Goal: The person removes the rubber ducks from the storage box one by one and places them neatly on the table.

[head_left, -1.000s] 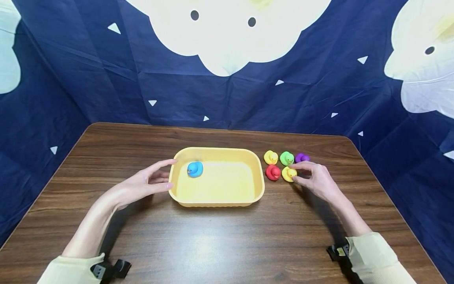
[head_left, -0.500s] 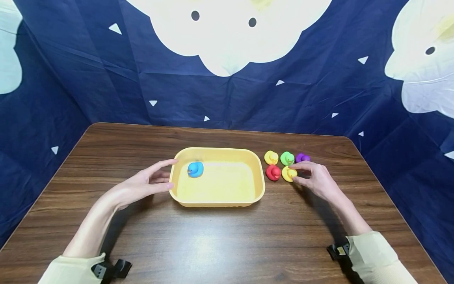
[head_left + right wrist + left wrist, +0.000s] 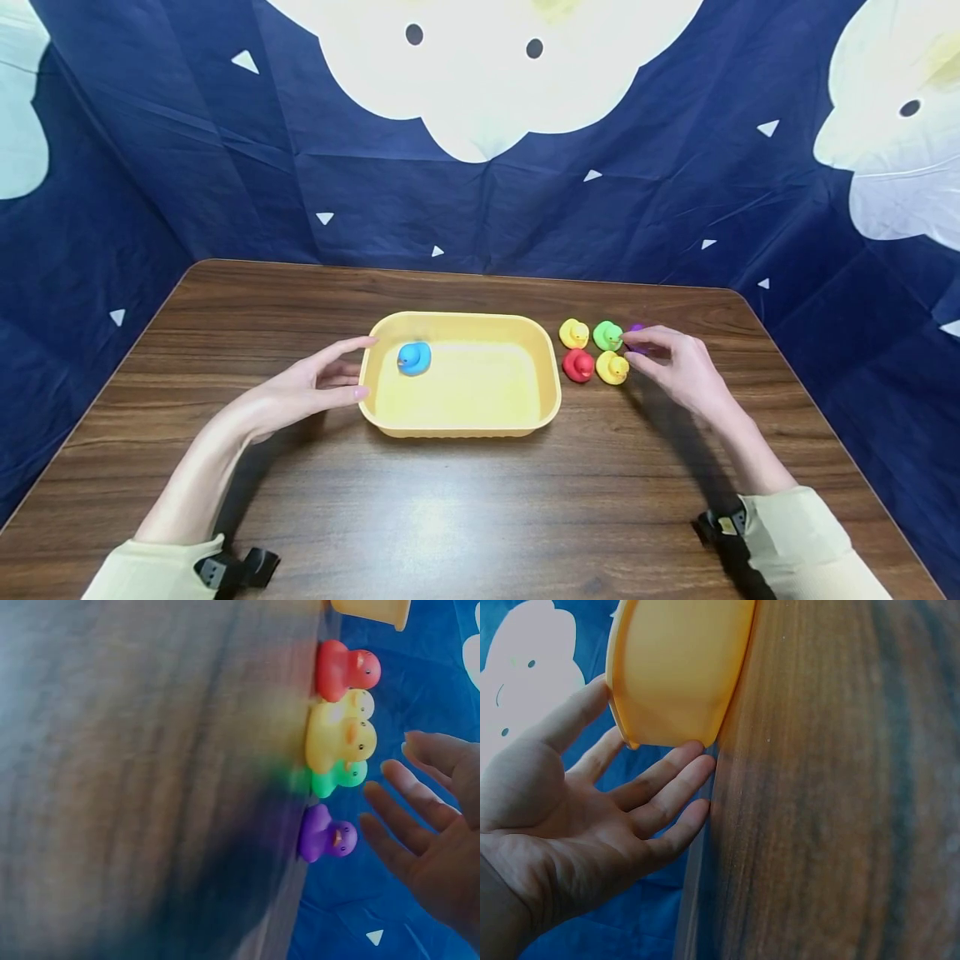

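Observation:
A yellow plastic bin (image 3: 459, 432) stands on the table, with a blue rubber duck (image 3: 414, 358) inside near its left end. My left hand (image 3: 303, 386) rests its fingertips against the bin's left end, fingers spread and fairly straight. Right of the bin sit a red duck (image 3: 578, 365), two yellow ducks, the far one (image 3: 573, 333) and the near one (image 3: 612, 367), and a green duck (image 3: 607, 336). My right hand (image 3: 678, 367) hovers over the purple duck (image 3: 327, 834), holding nothing. In the head view its fingers partly hide that duck.
The brown wooden table (image 3: 450, 517) ends at the back against a blue curtain (image 3: 480, 217) with white cloud prints. Black straps with small devices sit at both wrists, over cream sleeves (image 3: 153, 571).
My right hand has lifted off the near yellow duck and shifted slightly back and to the right, over the purple duck. The left hand and the bin have stayed put.

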### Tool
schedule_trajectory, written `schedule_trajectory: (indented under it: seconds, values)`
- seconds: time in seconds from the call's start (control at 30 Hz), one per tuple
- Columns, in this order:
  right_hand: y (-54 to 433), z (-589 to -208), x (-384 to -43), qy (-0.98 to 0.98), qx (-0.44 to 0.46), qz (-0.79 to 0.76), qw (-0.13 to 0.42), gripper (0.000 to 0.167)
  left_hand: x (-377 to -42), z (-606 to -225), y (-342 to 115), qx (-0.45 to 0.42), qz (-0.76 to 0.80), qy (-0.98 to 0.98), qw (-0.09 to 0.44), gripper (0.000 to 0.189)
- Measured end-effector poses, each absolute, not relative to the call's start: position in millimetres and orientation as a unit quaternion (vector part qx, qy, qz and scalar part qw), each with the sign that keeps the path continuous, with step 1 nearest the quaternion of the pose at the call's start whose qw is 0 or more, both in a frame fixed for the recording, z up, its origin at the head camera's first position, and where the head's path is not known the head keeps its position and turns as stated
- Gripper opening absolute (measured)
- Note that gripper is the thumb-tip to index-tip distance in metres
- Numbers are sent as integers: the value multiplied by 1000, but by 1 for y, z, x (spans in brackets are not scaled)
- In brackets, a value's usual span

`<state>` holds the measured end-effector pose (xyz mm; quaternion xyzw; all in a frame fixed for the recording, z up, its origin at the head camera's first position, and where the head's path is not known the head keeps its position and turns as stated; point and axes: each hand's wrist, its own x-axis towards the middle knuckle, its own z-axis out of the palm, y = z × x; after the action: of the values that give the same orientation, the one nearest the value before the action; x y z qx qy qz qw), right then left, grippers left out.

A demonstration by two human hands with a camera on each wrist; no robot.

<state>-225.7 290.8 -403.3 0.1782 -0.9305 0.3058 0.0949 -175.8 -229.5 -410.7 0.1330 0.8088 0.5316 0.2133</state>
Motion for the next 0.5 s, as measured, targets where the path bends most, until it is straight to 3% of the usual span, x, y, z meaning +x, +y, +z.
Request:
schedule_trajectory:
  seconds: [0.5]
  values:
    - [270,-383,-227,-909,160,347,167,25,-176,-413,-231,131,526,813,212,74]
